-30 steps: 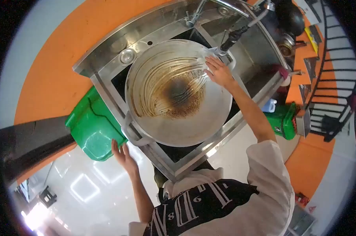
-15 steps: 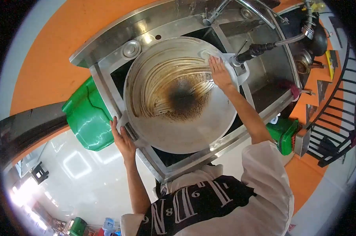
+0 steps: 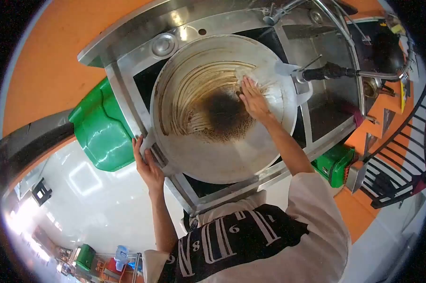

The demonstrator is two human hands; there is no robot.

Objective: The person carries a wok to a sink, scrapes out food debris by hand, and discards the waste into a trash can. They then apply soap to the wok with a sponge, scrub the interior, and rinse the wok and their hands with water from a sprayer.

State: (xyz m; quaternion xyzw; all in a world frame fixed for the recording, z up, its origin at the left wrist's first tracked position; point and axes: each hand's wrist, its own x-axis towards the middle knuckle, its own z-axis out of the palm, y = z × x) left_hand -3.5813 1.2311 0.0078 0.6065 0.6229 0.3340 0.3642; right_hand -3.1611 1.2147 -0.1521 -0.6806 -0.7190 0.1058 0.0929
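Note:
A large steel wok (image 3: 199, 141) with a burnt black centre and brown rings rests tilted in a steel sink (image 3: 128, 89). My left hand (image 3: 147, 167) grips the wok's handle at its near-left rim. My right hand (image 3: 251, 100) presses a pale cloth (image 3: 253, 74) flat against the wok's inner wall, just right of the burnt patch. A black-handled spray hose (image 3: 326, 73) points toward the wok's far-right rim.
A green bin (image 3: 97, 129) stands left of the sink. A second green container (image 3: 333, 162) sits at the right. Orange wall runs behind the sink. A dark pan (image 3: 387, 52) lies in the far right basin. A black railing (image 3: 397, 160) is at the right.
My left hand came up from beside the green bin and took hold of the wok's handle. My right hand slid the cloth from the far rim down toward the burnt centre.

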